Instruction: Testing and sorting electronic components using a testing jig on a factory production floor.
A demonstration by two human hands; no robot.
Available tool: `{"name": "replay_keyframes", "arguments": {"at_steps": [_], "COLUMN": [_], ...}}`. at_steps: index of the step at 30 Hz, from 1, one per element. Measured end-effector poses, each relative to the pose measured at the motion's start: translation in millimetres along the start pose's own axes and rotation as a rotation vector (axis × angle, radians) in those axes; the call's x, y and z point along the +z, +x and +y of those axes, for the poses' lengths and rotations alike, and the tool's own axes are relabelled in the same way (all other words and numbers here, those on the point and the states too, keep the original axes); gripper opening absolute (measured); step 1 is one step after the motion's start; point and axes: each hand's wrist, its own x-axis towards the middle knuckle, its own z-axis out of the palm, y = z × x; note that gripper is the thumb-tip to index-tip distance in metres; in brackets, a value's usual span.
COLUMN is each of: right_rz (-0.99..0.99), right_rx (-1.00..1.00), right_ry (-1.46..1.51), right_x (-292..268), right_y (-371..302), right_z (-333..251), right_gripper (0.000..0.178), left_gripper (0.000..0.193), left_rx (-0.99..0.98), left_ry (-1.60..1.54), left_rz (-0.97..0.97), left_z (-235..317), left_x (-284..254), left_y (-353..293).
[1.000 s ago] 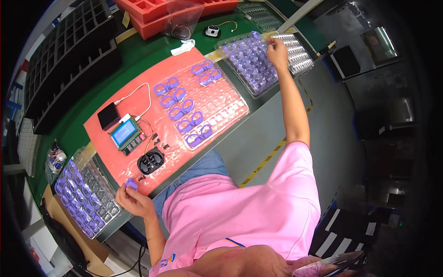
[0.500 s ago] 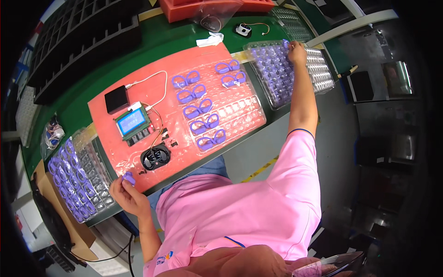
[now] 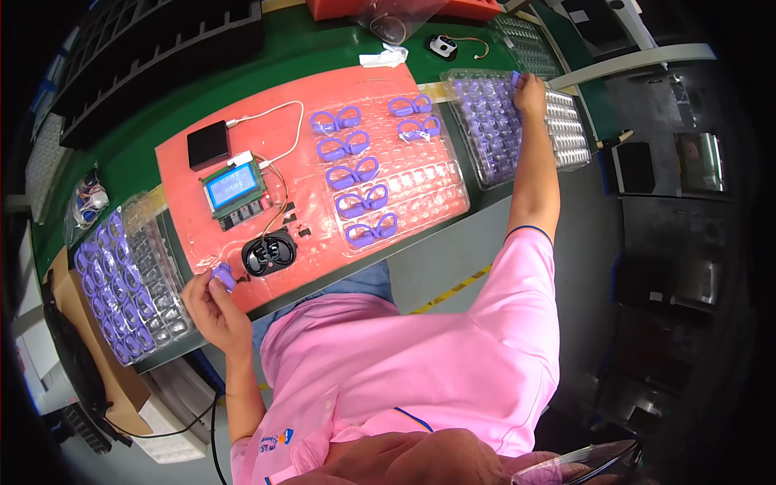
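Near the table's front left, my left hand (image 3: 217, 314) pinches a purple ear-hook earphone (image 3: 224, 277) over the corner of the pink mat (image 3: 182, 182). My right arm stretches to the far right, where my right hand (image 3: 530, 97) closes on another purple earphone (image 3: 516, 78) at the far edge of a clear blister tray (image 3: 489, 174) full of purple pieces. Between my hands, a clear tray (image 3: 432, 182) on the mat holds several purple ear-hook pairs (image 3: 353, 172). Beside my left hand lies a black charging case (image 3: 270, 253) with black earbud shapes inside.
A small circuit board with a lit blue screen (image 3: 232, 189) is wired to a black box (image 3: 208, 145) and the case. Another tray of purple earphones (image 3: 113, 283) lies at the left. Black racks (image 3: 162, 65) stand behind; a small white device (image 3: 443, 46) sits far back.
The whole view has shifted slightly, with the table sitting a little higher. Both hands keep their grip on purple earphones, the right still at the far tray's edge.
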Motion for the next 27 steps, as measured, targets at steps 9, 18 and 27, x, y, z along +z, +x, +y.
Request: {"name": "replay_keyframes", "arguments": {"at_steps": [9, 18, 27], "right_rz": [0.314, -0.249, -0.653], "right_rx": [-0.306, -0.670, -0.672], "right_ry": [0.172, 0.939, 0.998], "right_x": [-80.3, -197.2, -185.6], "right_y": [-42.3, -272.2, -367.1], "right_z": [-93.4, -279.7, -354.0], "right_gripper": [0.023, 0.017, 0.020], "left_gripper": [0.020, 0.018, 0.021], "left_rx": [-0.087, -0.027, 0.027], "left_ry": [-0.008, 0.029, 0.088], "left_rz": [-0.024, -0.071, -0.205], "left_z": [1.0, 22.3, 31.3], "left_x": [-10.0, 17.6, 20.0], "left_y": [-2.3, 18.6, 23.4]}}
